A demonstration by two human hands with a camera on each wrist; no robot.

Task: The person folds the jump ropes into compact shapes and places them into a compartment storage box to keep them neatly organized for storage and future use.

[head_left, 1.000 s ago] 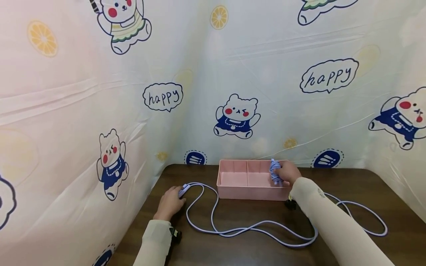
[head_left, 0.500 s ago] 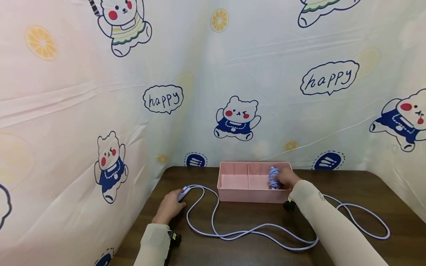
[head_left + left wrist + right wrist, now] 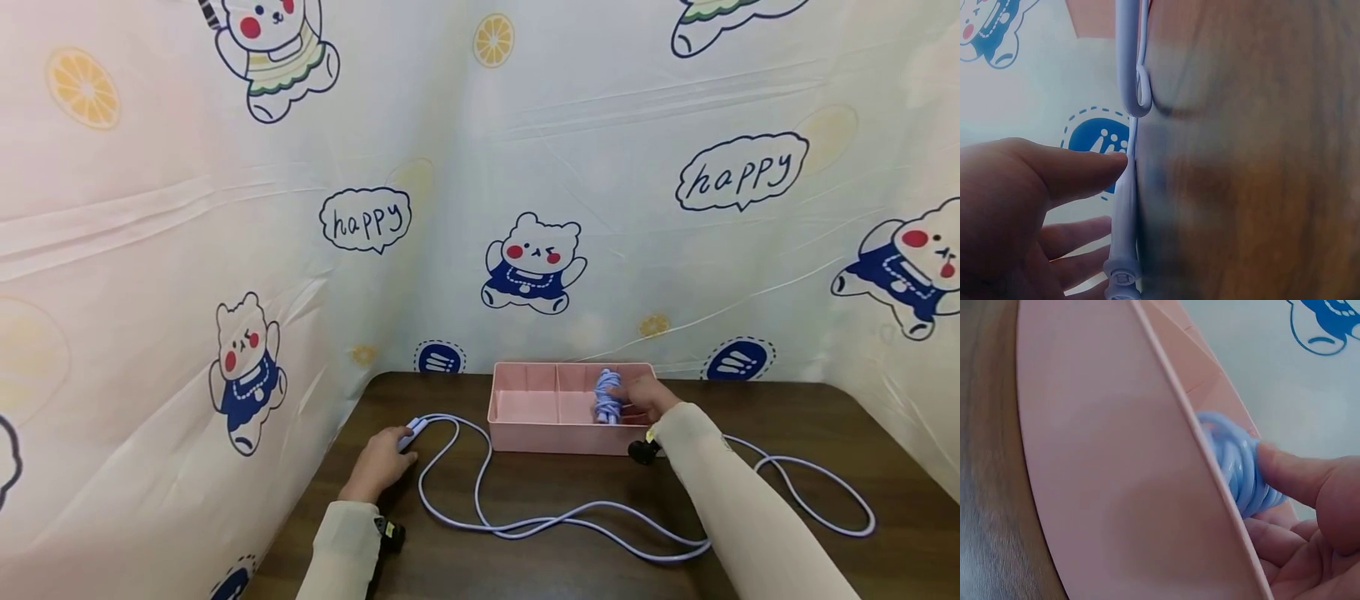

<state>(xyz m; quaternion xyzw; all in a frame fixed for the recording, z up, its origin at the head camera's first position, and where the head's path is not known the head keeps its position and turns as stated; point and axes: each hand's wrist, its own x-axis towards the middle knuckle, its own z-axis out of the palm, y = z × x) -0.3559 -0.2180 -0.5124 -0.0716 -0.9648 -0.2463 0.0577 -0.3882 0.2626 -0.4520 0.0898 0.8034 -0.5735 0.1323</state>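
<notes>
In the head view my left hand (image 3: 378, 462) holds the handle end of a lavender jump rope (image 3: 525, 527) on the table. In the left wrist view the thumb tip lies against the handle (image 3: 1124, 219), the other fingers behind it. My right hand (image 3: 647, 396) reaches over the front wall of a pink two-compartment box (image 3: 570, 438), at its right compartment. It holds a wound bundle of blue jump rope (image 3: 607, 396) between thumb and fingers. In the right wrist view the thumb presses the coils (image 3: 1244, 465); the box wall hides their lower part.
The jump rope's loose cord loops across the dark wooden table (image 3: 465, 575) in front of the box, and another loop (image 3: 825, 471) lies right of the right sleeve. Behind the table hangs a pale printed curtain (image 3: 442, 292). The box's left compartment (image 3: 525, 406) shows its bare floor.
My right hand has shifted the wound bundle a little left and lower inside the right compartment. My left hand stays at the handle with hardly any motion.
</notes>
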